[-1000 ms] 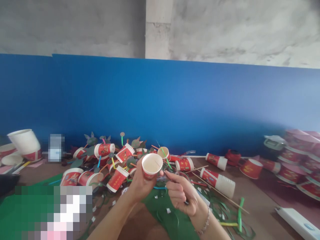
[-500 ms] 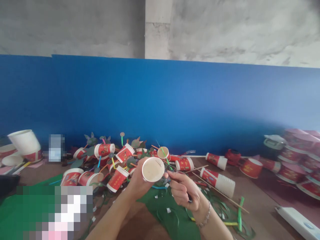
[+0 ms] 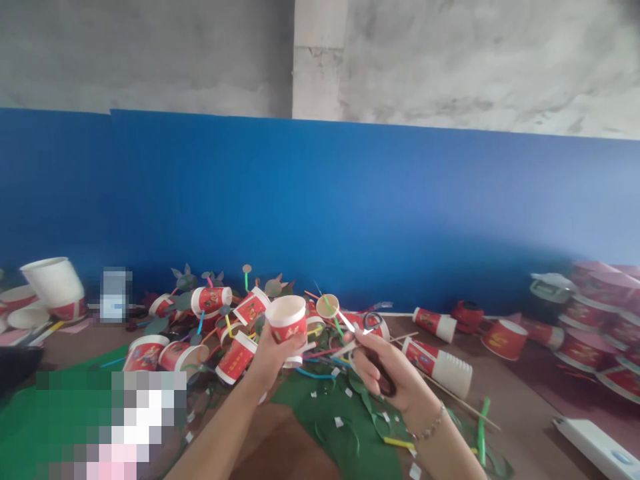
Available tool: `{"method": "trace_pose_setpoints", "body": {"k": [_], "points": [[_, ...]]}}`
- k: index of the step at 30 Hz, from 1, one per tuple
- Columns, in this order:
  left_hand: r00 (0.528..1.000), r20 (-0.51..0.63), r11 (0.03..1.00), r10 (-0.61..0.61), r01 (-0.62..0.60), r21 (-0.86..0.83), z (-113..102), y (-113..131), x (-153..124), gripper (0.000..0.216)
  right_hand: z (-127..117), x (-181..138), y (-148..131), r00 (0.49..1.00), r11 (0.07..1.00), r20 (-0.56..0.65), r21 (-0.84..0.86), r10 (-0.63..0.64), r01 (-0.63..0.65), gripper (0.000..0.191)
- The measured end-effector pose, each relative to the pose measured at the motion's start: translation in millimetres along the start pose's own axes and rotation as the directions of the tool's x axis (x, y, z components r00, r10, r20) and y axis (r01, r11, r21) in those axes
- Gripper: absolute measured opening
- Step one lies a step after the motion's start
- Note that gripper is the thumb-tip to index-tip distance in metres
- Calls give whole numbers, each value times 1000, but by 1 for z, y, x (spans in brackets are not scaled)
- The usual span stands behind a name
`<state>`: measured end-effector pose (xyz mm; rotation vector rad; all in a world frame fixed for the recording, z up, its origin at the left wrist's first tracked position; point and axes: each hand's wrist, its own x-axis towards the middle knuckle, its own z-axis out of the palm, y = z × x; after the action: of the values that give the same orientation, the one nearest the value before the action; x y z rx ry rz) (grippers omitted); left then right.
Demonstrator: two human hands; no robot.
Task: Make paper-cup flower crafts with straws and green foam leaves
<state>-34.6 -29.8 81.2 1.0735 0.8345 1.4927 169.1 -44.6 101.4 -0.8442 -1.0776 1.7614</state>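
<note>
My left hand (image 3: 270, 363) is wrapped around a red and white paper cup (image 3: 289, 323), held upright with its open rim facing up. To the right of it, my right hand (image 3: 387, 367) grips dark-handled scissors (image 3: 373, 325), one handle loop showing above the fingers and another below. The scissor blades are partly hidden and point away to the left. Just behind the hands lies another paper cup (image 3: 327, 306) on its side, a green strip crossing its mouth. Green paper (image 3: 330, 427) with small white scraps spreads beneath my hands.
Several red cups with straws and paper shapes, such as a tilted cup (image 3: 237, 358), heap at the left. Nested cups (image 3: 440, 367) lie right, beside a thin stick (image 3: 463, 400). A white device (image 3: 597, 447) and stacked red tubs (image 3: 585, 337) stand further right. A blue panel (image 3: 320, 207) rises behind.
The cup in my left hand has turned from its mouth facing me to upright, and moved slightly left and up. My right hand has shifted right, bringing the scissors into clearer view.
</note>
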Motion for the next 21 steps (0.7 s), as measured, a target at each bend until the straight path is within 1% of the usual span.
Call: {"method": "trace_pose_setpoints", "body": {"k": [2, 3, 4, 6, 8, 9, 11, 14, 17, 19, 21], "points": [[992, 77, 977, -96, 109, -182, -1, -3, 1, 55, 6, 0, 0, 985, 987, -136, -138, -106, 87, 35], [980, 121, 949, -158, 184, -256, -2, -4, 1, 49, 9, 1, 1, 974, 969, -170, -221, -147, 107, 37], [963, 157, 913, -221, 261, -314, -3, -6, 1, 44, 11, 2, 4, 967, 944, -182, -310, -178, 115, 39], [922, 206, 839, -327, 384, -386, -4, -8, 0, 36, 14, 6, 10, 962, 870, -166, -479, -219, 115, 40], [895, 242, 795, -373, 443, -414, -4, -10, 0, 33, 14, 8, 16, 958, 798, -149, -592, -245, 113, 40], [887, 258, 787, -382, 459, -413, -4, -10, -1, 34, 15, 9, 17, 957, 781, -146, -614, -252, 111, 39], [886, 264, 794, -382, 461, -396, -3, -11, -2, 35, 16, 10, 18, 956, 787, -147, -606, -255, 117, 36], [906, 253, 862, -340, 408, -302, 2, -11, -5, 42, 19, 9, 15, 948, 812, -145, -562, -283, 157, 37], [925, 288, 952, -248, 288, -107, 6, -12, -8, 56, 22, 7, 15, 929, 796, -155, -573, -337, 193, 41], [937, 288, 979, -197, 201, 17, 8, -14, -8, 67, 22, 5, 15, 919, 782, -140, -582, -368, 224, 42], [952, 266, 986, -149, 123, 112, 7, -18, -7, 76, 21, 2, 16, 918, 768, -99, -586, -385, 259, 41]]}}
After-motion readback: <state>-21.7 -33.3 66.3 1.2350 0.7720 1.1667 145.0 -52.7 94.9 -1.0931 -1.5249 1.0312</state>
